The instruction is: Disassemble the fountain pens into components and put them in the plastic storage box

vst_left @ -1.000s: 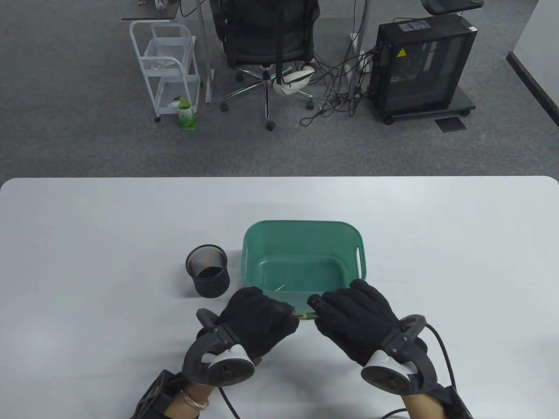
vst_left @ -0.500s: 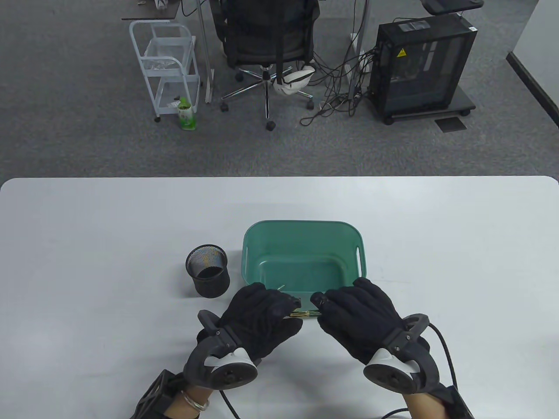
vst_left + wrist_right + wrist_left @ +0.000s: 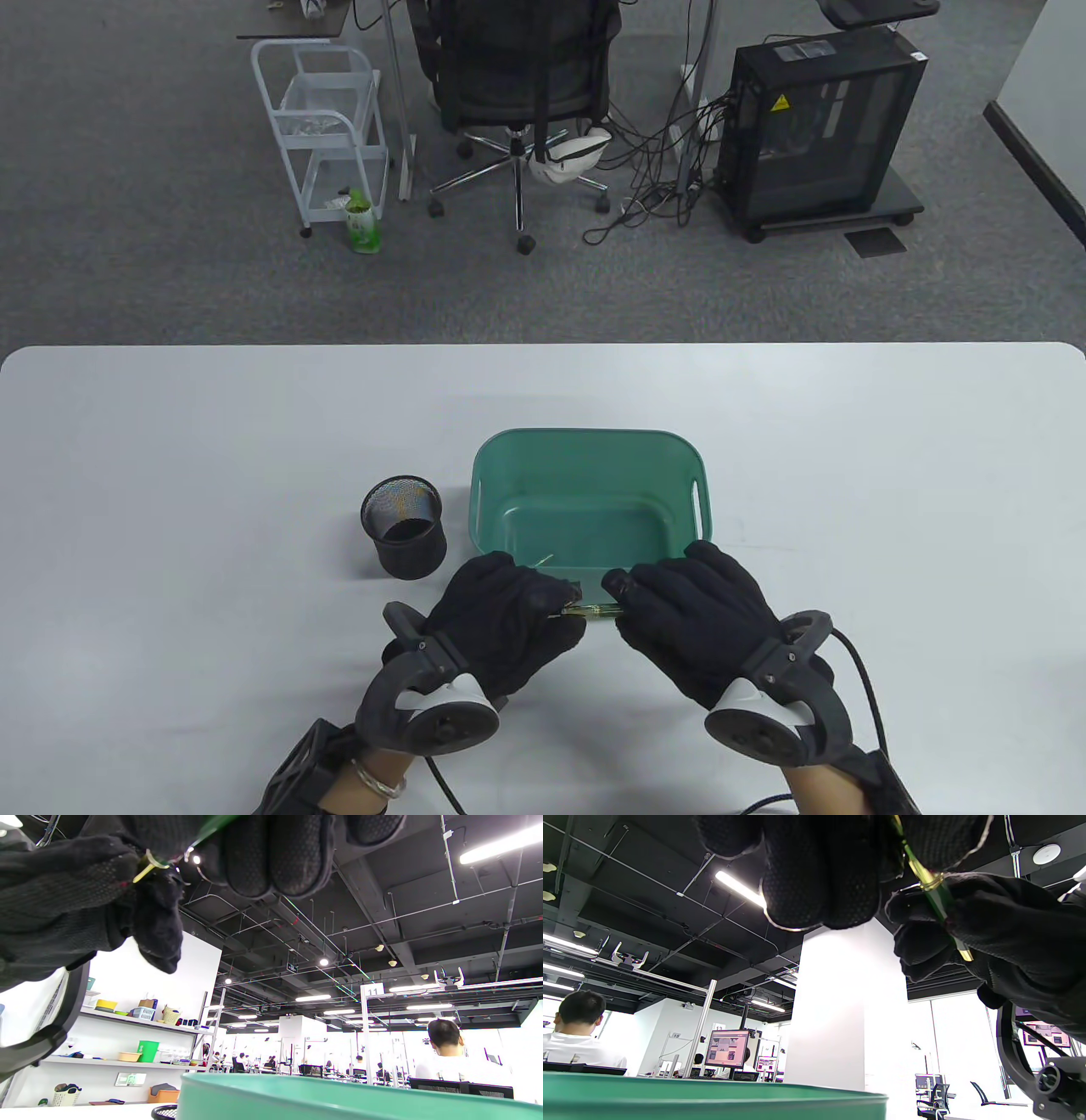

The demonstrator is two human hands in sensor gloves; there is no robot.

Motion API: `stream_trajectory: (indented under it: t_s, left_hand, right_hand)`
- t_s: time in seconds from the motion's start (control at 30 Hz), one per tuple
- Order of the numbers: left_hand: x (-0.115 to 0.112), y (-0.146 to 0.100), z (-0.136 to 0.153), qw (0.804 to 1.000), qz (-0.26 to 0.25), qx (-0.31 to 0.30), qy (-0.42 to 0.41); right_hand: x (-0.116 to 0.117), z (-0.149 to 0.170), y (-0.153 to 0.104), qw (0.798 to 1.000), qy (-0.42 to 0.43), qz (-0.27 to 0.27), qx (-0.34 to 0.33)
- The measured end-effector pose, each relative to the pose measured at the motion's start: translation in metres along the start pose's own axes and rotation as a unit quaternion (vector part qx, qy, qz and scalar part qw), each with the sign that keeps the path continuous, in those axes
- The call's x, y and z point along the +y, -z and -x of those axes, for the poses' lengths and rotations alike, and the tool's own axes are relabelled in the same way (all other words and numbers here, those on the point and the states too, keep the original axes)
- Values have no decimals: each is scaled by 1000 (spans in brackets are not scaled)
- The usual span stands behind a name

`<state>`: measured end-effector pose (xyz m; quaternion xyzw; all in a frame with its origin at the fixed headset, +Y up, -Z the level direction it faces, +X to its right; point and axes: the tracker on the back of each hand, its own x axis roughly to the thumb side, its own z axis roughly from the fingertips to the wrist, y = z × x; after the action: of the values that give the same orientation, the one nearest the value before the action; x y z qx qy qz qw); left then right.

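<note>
Left hand [image 3: 501, 620] and right hand [image 3: 691, 615] pinch opposite ends of slim green gold-banded fountain pen [image 3: 591, 609]; twist apart straight, over green plastic storage box [image 3: 585, 446] beyond fingertips.

We count two gloved hands, the left hand [image 3: 501, 615] and the right hand [image 3: 691, 620], one green fountain pen [image 3: 591, 609] between them, one green plastic storage box [image 3: 585, 446], one black mesh pen cup [image 3: 403, 539], and one white table [image 3: 170, 475].

pen [image 3: 939, 902]: glossy green plastic, gold metal bands | gloves [image 3: 501, 615]: matt black knit cloth | box [image 3: 585, 501]: smooth green plastic | cup [image 3: 403, 539]: black mesh
</note>
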<state>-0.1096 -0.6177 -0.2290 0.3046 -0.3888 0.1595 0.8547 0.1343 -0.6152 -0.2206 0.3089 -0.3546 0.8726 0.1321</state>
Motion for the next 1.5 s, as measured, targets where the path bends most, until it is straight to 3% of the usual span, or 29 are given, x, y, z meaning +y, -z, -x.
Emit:
stream_trajectory:
  t_s: [1.5]
  left_hand:
    - [-1,0,3,1000,3,1,0]
  right_hand:
    - [0,0,0,1000,-1,-1,1]
